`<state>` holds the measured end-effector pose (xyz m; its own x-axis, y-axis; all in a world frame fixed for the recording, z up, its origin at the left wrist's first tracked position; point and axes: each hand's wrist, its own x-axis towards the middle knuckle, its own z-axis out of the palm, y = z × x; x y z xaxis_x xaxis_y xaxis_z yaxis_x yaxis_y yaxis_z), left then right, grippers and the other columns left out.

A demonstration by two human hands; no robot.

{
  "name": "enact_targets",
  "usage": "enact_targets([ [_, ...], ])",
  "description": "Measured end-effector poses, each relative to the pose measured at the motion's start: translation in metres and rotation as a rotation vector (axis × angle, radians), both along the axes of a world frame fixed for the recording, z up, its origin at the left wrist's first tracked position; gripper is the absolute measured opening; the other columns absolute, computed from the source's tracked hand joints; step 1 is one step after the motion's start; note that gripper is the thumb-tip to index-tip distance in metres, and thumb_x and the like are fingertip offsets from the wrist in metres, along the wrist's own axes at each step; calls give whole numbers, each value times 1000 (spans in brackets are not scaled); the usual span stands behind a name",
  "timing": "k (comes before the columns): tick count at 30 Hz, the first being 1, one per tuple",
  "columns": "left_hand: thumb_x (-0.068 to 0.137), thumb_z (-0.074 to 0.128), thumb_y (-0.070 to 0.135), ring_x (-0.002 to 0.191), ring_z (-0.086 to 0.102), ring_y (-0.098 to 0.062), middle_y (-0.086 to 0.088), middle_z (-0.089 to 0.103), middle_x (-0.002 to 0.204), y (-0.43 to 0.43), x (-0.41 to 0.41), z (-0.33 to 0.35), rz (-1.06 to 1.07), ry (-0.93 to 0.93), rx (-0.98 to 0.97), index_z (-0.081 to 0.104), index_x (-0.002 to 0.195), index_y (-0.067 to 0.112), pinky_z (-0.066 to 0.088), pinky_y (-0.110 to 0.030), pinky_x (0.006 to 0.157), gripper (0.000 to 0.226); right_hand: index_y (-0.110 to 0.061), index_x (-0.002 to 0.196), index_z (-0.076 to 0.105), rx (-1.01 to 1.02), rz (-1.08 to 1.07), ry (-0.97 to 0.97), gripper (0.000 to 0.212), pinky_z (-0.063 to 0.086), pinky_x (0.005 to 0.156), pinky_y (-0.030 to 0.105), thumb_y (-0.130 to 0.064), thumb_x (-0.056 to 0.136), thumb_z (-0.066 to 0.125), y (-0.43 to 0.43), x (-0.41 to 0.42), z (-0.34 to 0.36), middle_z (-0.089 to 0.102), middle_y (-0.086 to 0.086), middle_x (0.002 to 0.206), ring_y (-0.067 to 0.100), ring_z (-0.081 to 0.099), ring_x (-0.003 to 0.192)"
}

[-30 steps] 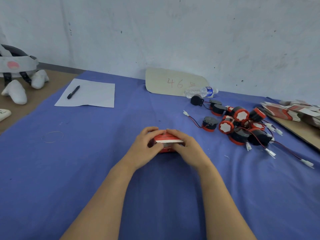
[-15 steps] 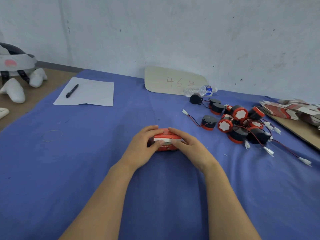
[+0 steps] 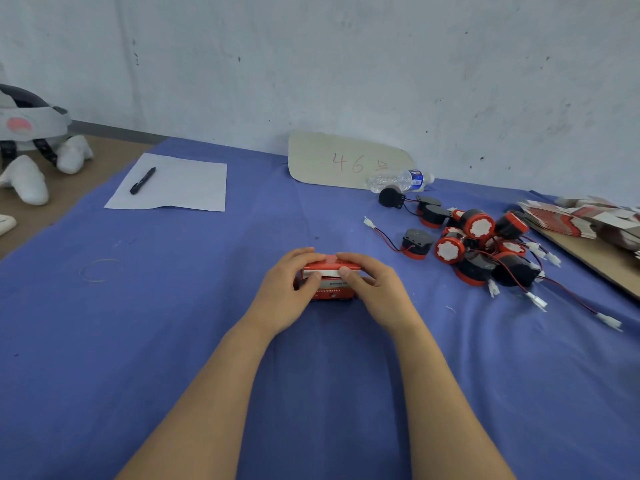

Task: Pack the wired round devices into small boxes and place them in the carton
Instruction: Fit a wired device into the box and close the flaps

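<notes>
A small red box (image 3: 331, 287) with a white flap edge stands on the blue cloth (image 3: 173, 341) at the centre. My left hand (image 3: 287, 292) grips its left side, thumb against the front near the flap. My right hand (image 3: 375, 292) holds the right side, thumb on the white flap and fingers over the top. What is inside the box is hidden. A pile of several round black-and-red devices (image 3: 474, 244) with red-black wires and white plugs lies to the right. No carton shows.
Flat red-and-white box blanks (image 3: 581, 220) are stacked on a cardboard sheet at the right edge. A water bottle (image 3: 398, 180) and a card marked 46 (image 3: 346, 161) lie by the wall. Paper with a pen (image 3: 142, 180) and a rubber band (image 3: 101, 270) lie to the left.
Both hands have stayed on the box. The thumbs have shifted onto the white flap and front face, and the box's printed front now shows more.
</notes>
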<state>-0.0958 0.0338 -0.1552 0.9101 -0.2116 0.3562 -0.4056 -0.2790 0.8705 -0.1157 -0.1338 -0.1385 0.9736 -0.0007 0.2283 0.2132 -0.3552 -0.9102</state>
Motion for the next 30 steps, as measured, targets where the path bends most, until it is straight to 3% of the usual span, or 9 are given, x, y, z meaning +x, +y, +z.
enact_targets([
  [4, 98, 45, 8, 116, 41, -1, 7, 44, 138, -2, 1, 1, 33, 5, 28, 59, 125, 24, 39, -4, 88, 35, -35, 111, 64, -85, -68, -72, 20, 47, 80, 7, -24, 95, 57, 6, 0, -1, 65, -15, 103, 3, 62, 96],
  [7, 97, 43, 5, 121, 39, -2, 4, 41, 143, -3, 0, 2, 38, 13, 37, 58, 126, 25, 36, -12, 96, 38, -25, 119, 64, -176, -66, -109, 25, 41, 82, 3, -21, 96, 55, 12, -1, -3, 64, -12, 107, 3, 58, 99],
  [10, 97, 44, 9, 131, 35, -6, 4, 35, 149, -5, -1, 1, 43, 20, 76, 56, 128, 26, 31, -14, 100, 37, -24, 116, 65, -137, -29, -62, 23, 43, 92, 16, -21, 98, 52, 14, 0, -2, 66, -10, 112, 7, 58, 106],
  [13, 99, 45, 25, 139, 30, -13, 4, 33, 152, -9, -3, 1, 113, 41, 109, 59, 128, 23, 30, -31, 112, 32, -24, 108, 70, -22, -97, 10, 27, 47, 86, 19, -29, 101, 44, 18, 0, -2, 70, -9, 102, 7, 63, 98],
  [17, 102, 40, 22, 136, 35, -15, -1, 36, 151, -16, -6, 5, 180, 39, 94, 59, 127, 13, 31, -24, 107, 32, -21, 114, 65, 108, -214, 29, 23, 47, 75, 11, -22, 100, 47, 28, 4, -5, 67, -7, 105, 14, 62, 103],
  [20, 102, 37, 19, 141, 25, -12, 0, 27, 155, -19, -6, 6, 158, 113, 34, 41, 141, 13, 23, -22, 111, 40, -19, 135, 47, 254, -232, 124, 36, 42, 78, 15, -21, 100, 48, 28, 6, -5, 57, -4, 116, 13, 54, 106],
  [22, 103, 33, 20, 145, 17, -12, 2, 14, 159, -22, -7, 7, 133, 196, 0, 18, 151, 15, 17, -26, 116, 50, -19, 118, 58, 214, -188, 125, 23, 44, 76, 17, -18, 101, 43, 27, 6, -6, 63, -6, 107, 13, 57, 101],
  [25, 103, 31, 17, 146, 12, -13, 2, 3, 160, -26, -7, 7, 139, 288, -67, -4, 152, 18, 15, -25, 114, 61, -20, 100, 64, 176, -159, 119, 28, 47, 74, 17, -13, 102, 38, 30, 6, -6, 67, -3, 96, 12, 60, 92],
  [30, 102, 32, 17, 146, 16, -21, -7, 10, 160, -34, -4, 4, 216, 350, -46, 0, 152, 7, 17, -35, 118, 60, -15, 112, 61, 69, -186, 151, 28, 45, 77, 20, -12, 101, 35, 33, 11, -9, 64, -2, 105, 12, 58, 95],
])
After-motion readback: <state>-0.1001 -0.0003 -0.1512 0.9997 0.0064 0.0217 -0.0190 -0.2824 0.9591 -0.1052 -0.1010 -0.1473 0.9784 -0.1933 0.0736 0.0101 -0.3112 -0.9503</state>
